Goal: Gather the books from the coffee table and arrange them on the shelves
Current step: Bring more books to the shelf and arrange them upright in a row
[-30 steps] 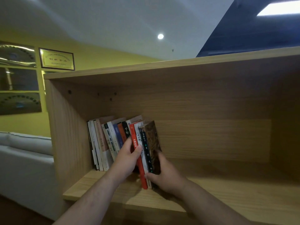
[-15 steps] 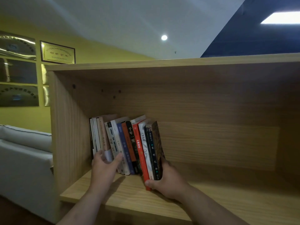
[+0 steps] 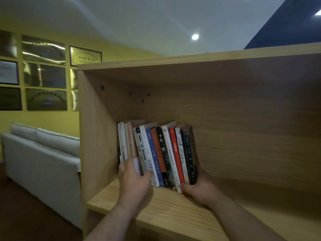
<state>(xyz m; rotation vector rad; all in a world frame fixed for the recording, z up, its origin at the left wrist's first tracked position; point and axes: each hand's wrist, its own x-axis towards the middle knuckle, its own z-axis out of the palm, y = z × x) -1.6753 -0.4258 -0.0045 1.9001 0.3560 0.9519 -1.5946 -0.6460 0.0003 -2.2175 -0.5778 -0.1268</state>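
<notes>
A row of several books [image 3: 161,153] stands on the wooden shelf [image 3: 173,209], close to its left wall and leaning slightly left. My left hand [image 3: 133,178] presses flat against the lower spines of the white and pink books at the row's left end, fingers spread. My right hand [image 3: 199,186] cups the bottom of the dark book [image 3: 190,153] and the red book [image 3: 176,157] at the row's right end, with the thumb under their front edges. The coffee table is out of view.
The shelf compartment stretches bare to the right of the books. The shelf's left side panel [image 3: 97,136] stands close beside the row. A light grey sofa [image 3: 43,153] sits to the left, below framed plaques [image 3: 45,75] on the yellow wall.
My left hand slid from the middle spines to the left end of the row. The books now stand closer together and more upright. My right hand stayed at the right end.
</notes>
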